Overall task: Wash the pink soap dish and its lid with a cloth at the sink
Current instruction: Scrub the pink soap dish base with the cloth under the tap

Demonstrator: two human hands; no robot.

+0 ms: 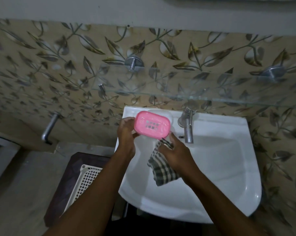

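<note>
The pink soap dish (152, 125) is an oval tray with a grid of drain holes, held tilted above the back left of the white sink (228, 160). My left hand (126, 133) grips its left edge. My right hand (176, 150) touches the dish's lower right corner and holds a black-and-white checked cloth (160, 167), which hangs down over the basin. A pale, clear shape behind the dish may be the lid; I cannot tell.
A metal tap (188, 126) stands at the back of the sink, right of the dish. A glass shelf (194, 96) juts out above. A white mesh basket (86, 181) rests on a dark stool at the left. A second tap (49, 126) is on the left wall.
</note>
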